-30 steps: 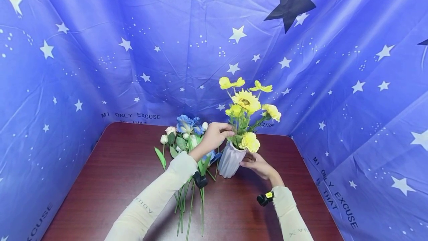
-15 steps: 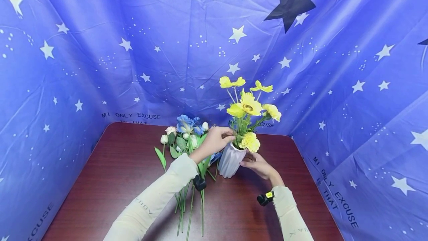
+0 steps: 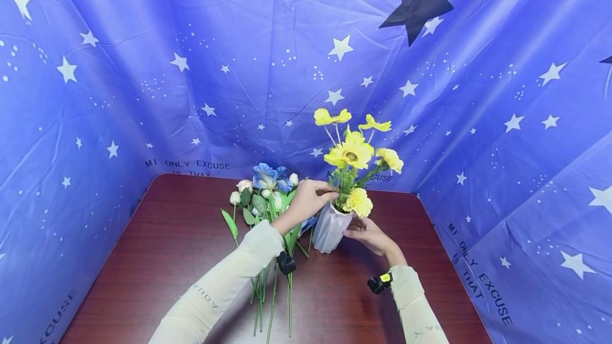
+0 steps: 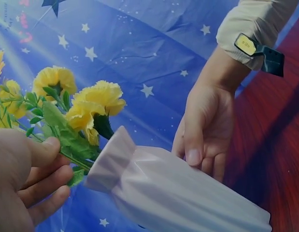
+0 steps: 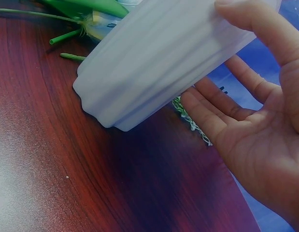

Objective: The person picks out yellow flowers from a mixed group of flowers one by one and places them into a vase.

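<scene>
A pale ribbed vase [image 3: 331, 230] stands on the table, holding several yellow flowers [image 3: 351, 153] with green leaves. My left hand [image 3: 308, 199] is at the vase's mouth and pinches a flower stem [image 4: 74, 159] between thumb and forefinger, as the left wrist view shows. On the vase's right side, my right hand [image 3: 370, 235] grips it near the top, thumb [image 5: 236, 9] on the near face and fingers reaching behind. The vase's base is in the right wrist view; the stems' lower ends are hidden inside it.
Left of the vase, a blue flower [image 3: 269, 177], white buds [image 3: 235, 198] and green stems [image 3: 272, 301] lie on the dark red table [image 3: 172, 238]. A blue star-printed cloth [image 3: 268, 68] hangs around the table's back and sides.
My left hand has dropped slightly toward the vase's mouth. The sunflower-like bloom has come down a little and turned. My right hand and the vase have stayed in place.
</scene>
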A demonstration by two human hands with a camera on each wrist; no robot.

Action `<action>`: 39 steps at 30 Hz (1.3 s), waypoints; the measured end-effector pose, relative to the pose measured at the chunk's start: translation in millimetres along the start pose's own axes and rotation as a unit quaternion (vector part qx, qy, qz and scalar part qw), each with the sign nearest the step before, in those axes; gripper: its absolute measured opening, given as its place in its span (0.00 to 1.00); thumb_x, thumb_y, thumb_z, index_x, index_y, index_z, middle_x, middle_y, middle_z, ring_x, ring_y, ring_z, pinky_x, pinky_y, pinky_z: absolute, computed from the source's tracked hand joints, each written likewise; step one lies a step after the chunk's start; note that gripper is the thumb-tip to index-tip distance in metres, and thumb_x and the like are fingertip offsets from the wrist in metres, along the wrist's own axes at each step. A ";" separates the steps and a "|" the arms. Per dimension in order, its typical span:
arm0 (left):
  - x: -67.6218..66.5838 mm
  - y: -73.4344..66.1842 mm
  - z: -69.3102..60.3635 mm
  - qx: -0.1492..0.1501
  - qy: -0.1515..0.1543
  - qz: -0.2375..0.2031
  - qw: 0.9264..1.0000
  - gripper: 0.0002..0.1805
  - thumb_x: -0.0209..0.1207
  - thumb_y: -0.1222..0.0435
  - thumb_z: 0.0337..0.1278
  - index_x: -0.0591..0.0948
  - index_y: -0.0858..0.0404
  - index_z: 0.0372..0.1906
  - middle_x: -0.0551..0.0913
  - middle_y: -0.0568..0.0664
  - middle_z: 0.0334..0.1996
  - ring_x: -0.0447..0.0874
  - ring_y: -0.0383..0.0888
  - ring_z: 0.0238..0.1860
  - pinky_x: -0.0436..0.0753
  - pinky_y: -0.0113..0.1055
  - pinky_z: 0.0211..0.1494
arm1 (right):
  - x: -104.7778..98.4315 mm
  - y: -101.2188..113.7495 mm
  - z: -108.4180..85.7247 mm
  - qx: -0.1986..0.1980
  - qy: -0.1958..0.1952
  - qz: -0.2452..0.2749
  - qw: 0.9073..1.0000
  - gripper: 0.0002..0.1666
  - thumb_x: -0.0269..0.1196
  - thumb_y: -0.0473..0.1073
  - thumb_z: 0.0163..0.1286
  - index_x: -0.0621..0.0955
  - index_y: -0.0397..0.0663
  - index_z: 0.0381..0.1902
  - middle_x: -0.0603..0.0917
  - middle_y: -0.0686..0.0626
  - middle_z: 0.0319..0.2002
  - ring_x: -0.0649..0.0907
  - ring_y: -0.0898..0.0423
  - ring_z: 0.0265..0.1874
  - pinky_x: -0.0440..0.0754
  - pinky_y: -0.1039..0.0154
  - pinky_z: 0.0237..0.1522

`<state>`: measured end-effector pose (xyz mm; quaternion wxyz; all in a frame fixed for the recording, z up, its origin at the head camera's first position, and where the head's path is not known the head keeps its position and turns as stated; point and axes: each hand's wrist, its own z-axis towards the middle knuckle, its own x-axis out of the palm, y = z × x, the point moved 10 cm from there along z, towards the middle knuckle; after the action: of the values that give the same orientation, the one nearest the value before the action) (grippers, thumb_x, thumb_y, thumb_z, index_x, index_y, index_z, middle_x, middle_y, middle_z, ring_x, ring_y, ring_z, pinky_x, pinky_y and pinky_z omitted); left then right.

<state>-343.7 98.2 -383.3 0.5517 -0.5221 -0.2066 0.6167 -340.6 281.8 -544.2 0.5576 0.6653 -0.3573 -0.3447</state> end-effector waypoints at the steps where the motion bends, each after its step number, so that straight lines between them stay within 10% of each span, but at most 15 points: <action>1: -1.5 -0.7 0.3 0.002 -0.009 -0.002 1.000 0.07 0.68 0.63 0.63 0.91 0.60 0.42 0.92 0.51 0.38 0.91 0.41 0.36 0.85 0.28 0.40 | 0.0 0.0 0.0 0.000 0.000 0.001 1.000 0.40 0.60 0.28 0.70 0.54 0.25 0.73 0.76 0.52 0.58 0.82 0.62 0.55 0.80 0.67 0.58; 8: -8.9 -3.9 0.6 0.000 -0.046 -0.001 0.999 0.05 0.70 0.62 0.60 0.91 0.59 0.36 0.92 0.50 0.34 0.91 0.41 0.32 0.84 0.28 0.36 | -0.1 0.6 -0.1 -0.008 -0.002 -0.003 1.000 0.39 0.60 0.28 0.70 0.56 0.28 0.72 0.77 0.52 0.57 0.82 0.61 0.55 0.81 0.66 0.58; 19: 1.3 3.2 -2.8 -0.042 0.001 0.025 0.999 0.04 0.71 0.62 0.59 0.92 0.58 0.35 0.92 0.48 0.32 0.86 0.36 0.28 0.82 0.26 0.33 | 0.0 2.0 -1.9 -0.004 -0.006 0.003 1.000 0.36 0.60 0.29 0.70 0.58 0.30 0.70 0.76 0.52 0.57 0.82 0.61 0.54 0.81 0.67 0.58; 30: -10.8 0.9 -3.4 -0.030 -0.068 -0.001 0.997 0.05 0.70 0.66 0.59 0.91 0.62 0.39 0.93 0.52 0.36 0.92 0.46 0.36 0.87 0.31 0.41 | 3.2 3.8 -3.1 -0.015 -0.003 0.011 1.000 0.33 0.62 0.30 0.69 0.62 0.34 0.67 0.78 0.53 0.55 0.83 0.61 0.53 0.81 0.67 0.57; 39: -3.1 1.7 -2.5 -0.046 -0.022 0.028 0.998 0.06 0.71 0.66 0.58 0.91 0.62 0.38 0.92 0.52 0.36 0.91 0.44 0.35 0.85 0.28 0.37 | 1.6 1.9 -2.3 -0.012 -0.005 0.015 1.000 0.26 0.61 0.28 0.69 0.65 0.42 0.61 0.78 0.53 0.54 0.83 0.61 0.52 0.82 0.67 0.56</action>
<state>-342.8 94.1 -384.3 0.5046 -0.5387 -0.2326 0.6333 -338.0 281.3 -542.1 0.5689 0.6515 -0.3654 -0.3442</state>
